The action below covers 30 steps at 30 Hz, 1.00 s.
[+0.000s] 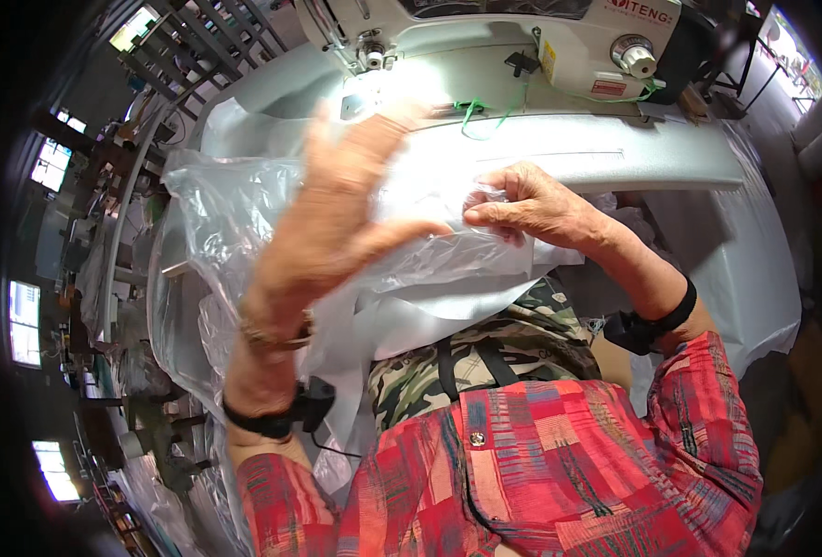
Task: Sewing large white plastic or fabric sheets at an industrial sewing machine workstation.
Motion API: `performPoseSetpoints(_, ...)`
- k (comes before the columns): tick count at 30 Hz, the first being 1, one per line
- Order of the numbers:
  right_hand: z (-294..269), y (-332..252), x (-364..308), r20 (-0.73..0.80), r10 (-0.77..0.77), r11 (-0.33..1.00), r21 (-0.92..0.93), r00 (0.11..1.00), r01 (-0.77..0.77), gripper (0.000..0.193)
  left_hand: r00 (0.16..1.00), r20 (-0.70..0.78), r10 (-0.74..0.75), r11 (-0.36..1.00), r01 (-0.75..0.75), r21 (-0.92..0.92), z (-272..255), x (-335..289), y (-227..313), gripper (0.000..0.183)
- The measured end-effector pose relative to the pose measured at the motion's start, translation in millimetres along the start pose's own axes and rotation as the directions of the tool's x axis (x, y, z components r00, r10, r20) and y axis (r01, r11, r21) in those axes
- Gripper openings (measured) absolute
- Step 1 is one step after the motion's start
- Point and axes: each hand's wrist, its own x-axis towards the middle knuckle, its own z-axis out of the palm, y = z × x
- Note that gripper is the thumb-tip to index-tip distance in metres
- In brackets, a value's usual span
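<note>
your left hand (332,209) is raised in front of you with its fingers spread and loose, an open grip that closes on nothing; its thumb points right and reaches the clear crinkled plastic bag (234,209). the bag billows out to the left of that hand and runs on behind it toward the right. your right hand (532,206) meets it there: thumb and fingertips are pinched together on the bag's edge, so this grip is closed on the plastic, with the bulk of the bag lying to the left of the pinch. under the bag a sheet of pale grey-white fabric (430,311) drapes down over the near edge of the desk (615,153) toward your lap. farther away, a white industrial sewing machine (485,37) stands on the desk, brightly lit at the needle end, with a strand of green thread (485,111) hanging in front of it. both your wrists wear black bands, and your sleeves are red patterned cloth.
</note>
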Motion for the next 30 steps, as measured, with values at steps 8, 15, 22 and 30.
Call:
performPoseSetpoints(8, -12.0, 8.4, -15.9, -0.285, 0.114, 0.988, 0.129, 0.952, -0.079, 0.025, 0.888, 0.290, -0.357, 0.747, 0.458, -0.483, 6.7, -3.9, -43.8, 0.015)
performPoseSetpoints(15, -20.5, 38.2, -22.2, -0.421, 0.075, 0.867, 0.475, 0.904, 0.149, 0.040, 0.862, 0.229, -0.452, 0.649, 0.494, -0.579, -0.8, -10.8, -59.4, 0.011)
performPoseSetpoints(22, 7.6, 28.1, -7.3, -0.196, -0.188, 0.959, 0.175, 0.962, 0.224, 0.048, 0.866, 0.228, -0.445, 0.635, 0.484, -0.602, -2.0, -9.1, -54.5, 0.020)
performPoseSetpoints(30, 16.0, 9.4, 0.1, -0.231, -0.207, 0.935, 0.239, 0.951, 0.262, 0.025, 0.855, 0.129, -0.503, 0.727, 0.499, -0.472, -4.3, 2.9, -63.2, 0.016)
